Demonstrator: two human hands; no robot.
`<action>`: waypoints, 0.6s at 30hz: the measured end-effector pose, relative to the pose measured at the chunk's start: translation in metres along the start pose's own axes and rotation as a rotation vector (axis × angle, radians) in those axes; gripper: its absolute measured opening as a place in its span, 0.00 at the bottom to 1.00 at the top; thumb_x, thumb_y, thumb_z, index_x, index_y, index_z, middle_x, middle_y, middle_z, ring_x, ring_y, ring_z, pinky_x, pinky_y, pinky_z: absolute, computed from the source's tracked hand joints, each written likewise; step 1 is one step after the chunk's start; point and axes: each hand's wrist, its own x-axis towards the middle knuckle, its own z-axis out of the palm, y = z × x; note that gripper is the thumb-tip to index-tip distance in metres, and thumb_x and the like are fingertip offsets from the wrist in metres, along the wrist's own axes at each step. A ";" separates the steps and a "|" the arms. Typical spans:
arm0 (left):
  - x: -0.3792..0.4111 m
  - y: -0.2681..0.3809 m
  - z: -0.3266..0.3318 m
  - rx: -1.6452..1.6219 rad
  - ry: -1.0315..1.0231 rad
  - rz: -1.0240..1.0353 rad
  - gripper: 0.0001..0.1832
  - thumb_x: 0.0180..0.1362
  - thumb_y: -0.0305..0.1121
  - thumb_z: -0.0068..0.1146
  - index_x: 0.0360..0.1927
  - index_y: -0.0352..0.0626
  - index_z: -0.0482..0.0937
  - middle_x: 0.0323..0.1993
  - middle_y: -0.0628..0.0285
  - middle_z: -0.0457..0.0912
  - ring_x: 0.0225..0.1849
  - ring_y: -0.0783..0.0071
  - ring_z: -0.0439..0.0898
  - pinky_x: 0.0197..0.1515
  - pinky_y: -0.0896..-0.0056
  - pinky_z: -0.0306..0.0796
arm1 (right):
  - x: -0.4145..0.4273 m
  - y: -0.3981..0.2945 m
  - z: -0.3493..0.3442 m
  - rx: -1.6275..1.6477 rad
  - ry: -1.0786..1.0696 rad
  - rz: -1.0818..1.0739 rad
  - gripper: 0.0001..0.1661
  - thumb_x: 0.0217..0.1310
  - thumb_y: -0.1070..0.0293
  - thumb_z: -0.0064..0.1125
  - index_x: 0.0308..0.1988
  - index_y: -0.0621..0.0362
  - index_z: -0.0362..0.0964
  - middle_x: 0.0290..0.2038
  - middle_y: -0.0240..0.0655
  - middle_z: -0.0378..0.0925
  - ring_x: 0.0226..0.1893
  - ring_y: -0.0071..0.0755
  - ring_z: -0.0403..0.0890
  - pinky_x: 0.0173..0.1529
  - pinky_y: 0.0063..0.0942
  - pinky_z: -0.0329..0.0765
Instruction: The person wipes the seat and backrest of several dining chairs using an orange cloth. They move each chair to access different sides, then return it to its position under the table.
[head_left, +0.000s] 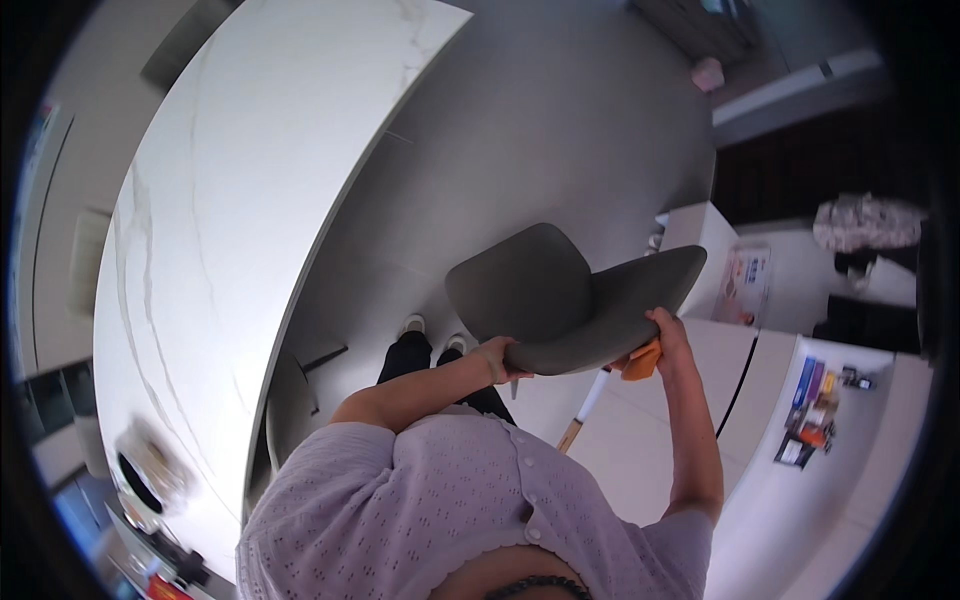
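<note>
A dark grey chair (525, 292) with a smooth, curved shell hangs before me, tilted, its seat and backrest meeting in a fold. My left hand (504, 361) grips the near left edge of the shell. On the near right edge, my right hand (666, 334) holds the shell, thumb on top. An orange cloth (642, 361) is bunched under that same hand, against the chair. Most of the chair's legs are hidden beneath the shell.
A white marble-patterned table (247, 150) curves along my left, with another grey chair (289, 409) tucked at its edge. White cabinets (637, 442) stand close on my right, with a lit niche (787, 495) holding several small boxes. A printed box (742, 285) sits beyond them.
</note>
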 end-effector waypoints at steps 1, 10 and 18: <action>-0.012 0.002 0.003 -0.010 0.003 0.025 0.23 0.59 0.39 0.49 0.56 0.41 0.66 0.54 0.49 0.71 0.54 0.46 0.74 0.49 0.37 0.75 | 0.001 -0.005 0.004 -0.021 -0.005 -0.006 0.33 0.51 0.62 0.57 0.52 0.74 0.60 0.46 0.49 0.70 0.47 0.44 0.74 0.52 0.36 0.73; -0.111 0.041 -0.014 -0.287 0.023 0.316 0.16 0.60 0.35 0.48 0.51 0.41 0.69 0.53 0.54 0.73 0.57 0.53 0.71 0.58 0.42 0.68 | -0.005 -0.045 0.082 0.017 -0.295 -0.078 0.28 0.52 0.64 0.57 0.50 0.70 0.64 0.44 0.45 0.72 0.44 0.41 0.77 0.46 0.36 0.77; -0.119 0.120 -0.125 -0.431 -0.051 0.555 0.15 0.59 0.35 0.51 0.47 0.40 0.72 0.48 0.56 0.77 0.52 0.56 0.75 0.57 0.50 0.69 | 0.023 -0.021 0.216 0.062 -0.551 -0.147 0.25 0.51 0.69 0.59 0.50 0.65 0.66 0.45 0.42 0.74 0.42 0.39 0.78 0.44 0.37 0.78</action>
